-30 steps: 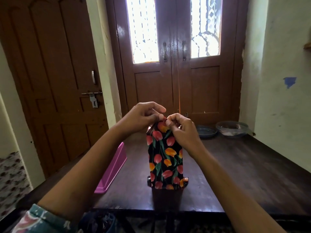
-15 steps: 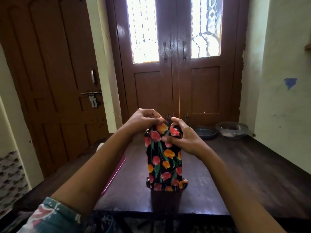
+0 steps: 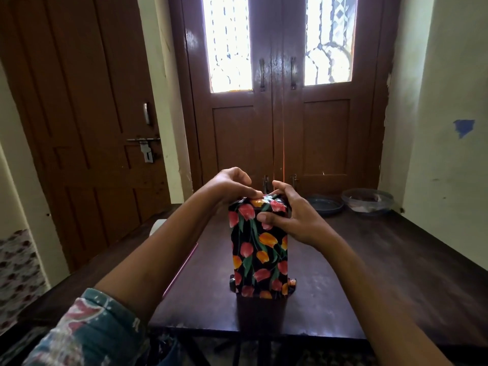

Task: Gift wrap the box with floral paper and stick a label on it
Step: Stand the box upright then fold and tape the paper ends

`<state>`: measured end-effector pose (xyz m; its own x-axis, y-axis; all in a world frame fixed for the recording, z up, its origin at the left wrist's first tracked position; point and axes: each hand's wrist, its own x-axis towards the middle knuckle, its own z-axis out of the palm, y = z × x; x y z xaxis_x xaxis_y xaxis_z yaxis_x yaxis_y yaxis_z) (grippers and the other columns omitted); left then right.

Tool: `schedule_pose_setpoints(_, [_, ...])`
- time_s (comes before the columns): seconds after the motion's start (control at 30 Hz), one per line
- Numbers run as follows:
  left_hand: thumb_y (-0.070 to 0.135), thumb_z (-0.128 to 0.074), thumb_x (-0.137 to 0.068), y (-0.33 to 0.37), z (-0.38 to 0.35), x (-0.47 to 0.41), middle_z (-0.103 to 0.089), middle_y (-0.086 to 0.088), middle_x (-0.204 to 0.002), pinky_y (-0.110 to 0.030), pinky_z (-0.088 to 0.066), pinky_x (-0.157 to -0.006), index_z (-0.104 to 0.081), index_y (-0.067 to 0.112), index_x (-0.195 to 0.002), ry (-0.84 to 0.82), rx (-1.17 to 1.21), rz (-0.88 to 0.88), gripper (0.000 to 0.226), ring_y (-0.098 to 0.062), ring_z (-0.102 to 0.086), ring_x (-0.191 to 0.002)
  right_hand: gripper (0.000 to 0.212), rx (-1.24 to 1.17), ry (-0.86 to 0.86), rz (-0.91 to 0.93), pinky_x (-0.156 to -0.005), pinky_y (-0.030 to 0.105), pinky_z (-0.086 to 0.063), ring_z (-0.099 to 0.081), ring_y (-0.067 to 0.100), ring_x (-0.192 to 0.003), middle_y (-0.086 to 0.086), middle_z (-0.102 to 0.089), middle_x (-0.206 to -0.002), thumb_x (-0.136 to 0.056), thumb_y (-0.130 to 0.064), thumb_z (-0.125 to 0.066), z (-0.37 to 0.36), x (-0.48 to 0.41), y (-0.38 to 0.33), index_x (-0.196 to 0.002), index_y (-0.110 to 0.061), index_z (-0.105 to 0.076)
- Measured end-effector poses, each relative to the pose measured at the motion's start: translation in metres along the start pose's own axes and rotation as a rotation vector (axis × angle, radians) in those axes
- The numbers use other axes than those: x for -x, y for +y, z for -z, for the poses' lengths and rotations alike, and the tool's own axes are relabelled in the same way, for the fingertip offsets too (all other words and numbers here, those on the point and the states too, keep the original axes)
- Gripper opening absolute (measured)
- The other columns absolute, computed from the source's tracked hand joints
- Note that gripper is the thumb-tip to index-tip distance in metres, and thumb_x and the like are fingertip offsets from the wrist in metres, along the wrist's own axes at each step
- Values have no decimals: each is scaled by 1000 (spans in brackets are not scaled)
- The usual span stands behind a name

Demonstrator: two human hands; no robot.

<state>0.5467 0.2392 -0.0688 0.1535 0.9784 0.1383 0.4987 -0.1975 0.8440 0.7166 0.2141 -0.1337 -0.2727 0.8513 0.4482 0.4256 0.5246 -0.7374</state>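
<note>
- The box (image 3: 258, 247), sheathed in floral paper (image 3: 260, 276), is standing on end near the front of the dark table (image 3: 369, 260).
- The right hand (image 3: 293, 215) is clasping its top, thumb on the near face.
- The left hand (image 3: 229, 186), fingers curled, is pinching the top fold down.
- Judging risks: uneven pressing could be tipping this tall box, and letting go untaped could be freeing the fold.

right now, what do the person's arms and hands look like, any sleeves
The left hand and right hand are bare, no gloves or rings showing. A teal sleeve with red and white print ends near the left elbow; the right forearm is bare.
</note>
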Motion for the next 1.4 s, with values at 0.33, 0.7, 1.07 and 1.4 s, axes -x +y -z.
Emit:
schedule_pose_setpoints(0.33, [7, -75, -74, -5, 0, -11, -61, -5, -87, -27, -50, -67, -57, 14, -80, -16, 155, 105, 20, -17, -60, -78, 83, 466, 237, 236, -103, 27, -30, -38, 13, -131, -3, -43, -143, -72, -73, -39, -11, 3, -8, -135, -20, -46])
schedule_pose_setpoints(0.7, [8, -62, -87, -27, 20, 8, -62, -2, -81, -19, -49, -56, -60, 16, -86, 197, 211, 38, 8, -10, -59, -68, 60, 671, 231, 216, -88, 30, -45, -54, 13, -114, -4, -57, -128, -82, -59, -53, -17, 1, -19, -126, -18, -55])
schedule_pose_setpoints(1.07, [17, -58, -91, -126, 112, 71, -50, -8, -68, -27, -41, -54, -60, 2, -79, 310, -154, 486, 19, -17, -46, -58, 59, 900, 276, 155, -88, 30, -41, -59, 19, -103, 4, -66, -109, -83, -63, -48, -28, 2, -37, -112, -13, -62])
schedule_pose_setpoints(1.4, [40, -46, -96, -124, 94, 72, -53, -15, -88, -41, -51, -82, -54, 0, -87, 206, 9, 695, 42, -24, -55, -76, 59, 823, 273, 137, -94, 33, -41, -57, 21, -111, 7, -63, -117, -83, -59, -51, -32, 10, -39, -116, -11, -59])
